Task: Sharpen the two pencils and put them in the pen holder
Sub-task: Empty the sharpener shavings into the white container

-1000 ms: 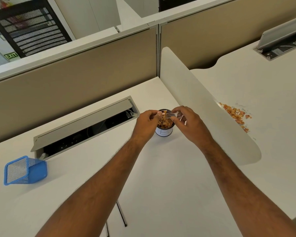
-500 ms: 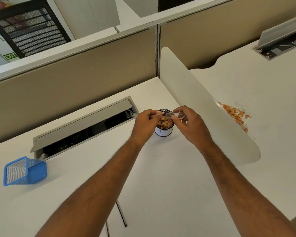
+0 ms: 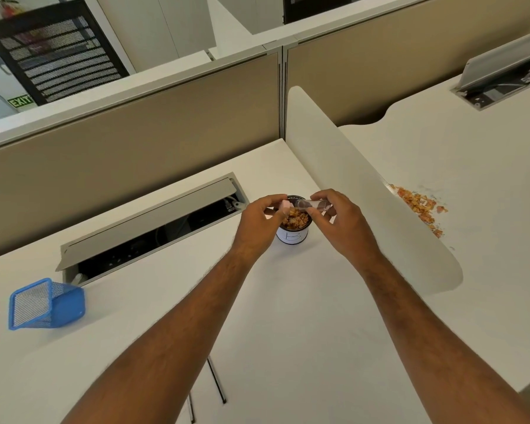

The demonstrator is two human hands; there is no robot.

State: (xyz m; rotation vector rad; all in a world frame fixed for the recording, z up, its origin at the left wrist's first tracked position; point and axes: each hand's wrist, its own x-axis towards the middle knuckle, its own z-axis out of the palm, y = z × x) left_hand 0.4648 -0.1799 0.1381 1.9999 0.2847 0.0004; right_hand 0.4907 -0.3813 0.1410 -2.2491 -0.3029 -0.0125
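While the two hands were pressed close together over the cup half a second ago, they now stand slightly apart, and what looked like one small object shows as two pieces. The left hand point(image 3: 257, 228) pinches a pink sharpener point(image 3: 285, 205) between thumb and fingertips, and the right hand point(image 3: 340, 228) pinches a clear case point(image 3: 311, 204) that lies almost level, its open end toward the left hand. Both pieces sit just above the cup point(image 3: 292, 237), which stands on the worktop point(image 3: 288, 301) directly under the fingertips and holds orange-brown shavings point(image 3: 294, 221). I judge that the sharpener has been pulled open to empty its waste, a housekeeping step, so neither hand is on a pencil. Counted: two pencils, one point(image 3: 216, 381) lying on the worktop well behind the hands between the forearms, the other point(image 3: 191, 408) just beside it under the left forearm. Their tips are out of sight, so I cannot tell whether they are sharp. One blue mesh pen holder point(image 3: 48, 304) lies on its side far out to the left of the left hand, with nothing visible in it. There is one cup and one loose pile point(image 3: 419, 206) of shavings to the right of the right hand, beyond the curved divider.
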